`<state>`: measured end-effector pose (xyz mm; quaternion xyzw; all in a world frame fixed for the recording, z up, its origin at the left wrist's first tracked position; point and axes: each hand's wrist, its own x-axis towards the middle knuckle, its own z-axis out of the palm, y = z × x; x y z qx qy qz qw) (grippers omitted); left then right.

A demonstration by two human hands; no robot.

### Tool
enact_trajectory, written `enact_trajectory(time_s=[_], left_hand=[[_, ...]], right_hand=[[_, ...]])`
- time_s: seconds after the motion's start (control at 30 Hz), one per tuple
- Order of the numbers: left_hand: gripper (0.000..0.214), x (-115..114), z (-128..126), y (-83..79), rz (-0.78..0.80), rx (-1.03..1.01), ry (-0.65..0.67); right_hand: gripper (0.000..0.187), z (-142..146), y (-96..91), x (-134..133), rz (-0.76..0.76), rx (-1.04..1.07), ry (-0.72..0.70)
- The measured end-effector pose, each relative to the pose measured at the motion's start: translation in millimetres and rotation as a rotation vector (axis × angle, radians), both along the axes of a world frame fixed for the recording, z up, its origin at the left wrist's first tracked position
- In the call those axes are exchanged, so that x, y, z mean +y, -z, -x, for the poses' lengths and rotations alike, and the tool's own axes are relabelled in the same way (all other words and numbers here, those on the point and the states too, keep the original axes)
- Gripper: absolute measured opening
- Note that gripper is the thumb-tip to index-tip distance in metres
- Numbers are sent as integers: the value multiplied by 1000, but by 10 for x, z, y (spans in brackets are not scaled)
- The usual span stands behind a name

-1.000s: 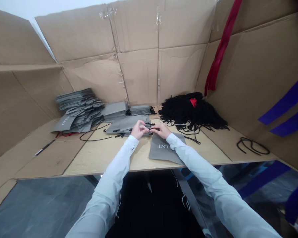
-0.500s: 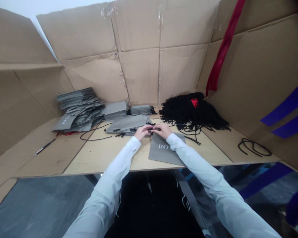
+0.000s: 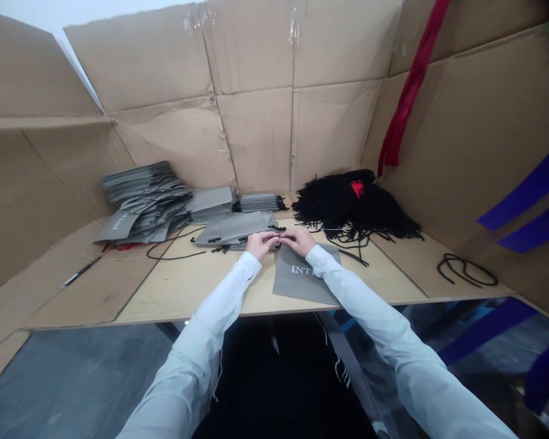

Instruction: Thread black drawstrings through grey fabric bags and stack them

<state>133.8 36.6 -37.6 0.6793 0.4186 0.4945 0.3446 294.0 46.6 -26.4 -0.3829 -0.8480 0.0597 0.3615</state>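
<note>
My left hand (image 3: 261, 244) and my right hand (image 3: 299, 240) meet at the top corner of a grey bag (image 3: 297, 283) with white lettering, which lies flat near the table's front edge. Both hands are closed in a pinch on a short piece of black cord (image 3: 279, 238) between the fingertips. The rest of that cord is hidden by my fingers. Just behind my left hand lies a low pile of grey bags (image 3: 242, 225) with black cord ends showing along its edge.
Stacked grey bags (image 3: 149, 198) stand at the left, with smaller stacks (image 3: 213, 200) beside them. A heap of black cords (image 3: 348, 204) lies at the back right, a coiled cord (image 3: 469, 271) far right, a pen (image 3: 82, 271) far left. Cardboard walls (image 3: 256, 134) enclose the table.
My left fingers have shifted slightly around the cord, and its dark end shows a little more between my fingertips. The bag and piles stay in place.
</note>
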Motion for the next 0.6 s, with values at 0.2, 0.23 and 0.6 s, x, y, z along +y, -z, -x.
enact_trajectory(time_s=[0.2,0.23,0.6], left_hand=[[26,4,41,-37,-13,23,12],[27,1,46,-49,4,7,19],[60,-165,-82,-41,537,84,460]], right_hand=[[19,-13,-3,0,-8,48,-1],[19,-16,1,4,-2,61,0],[20,-73,-163,-33,31,393,107]])
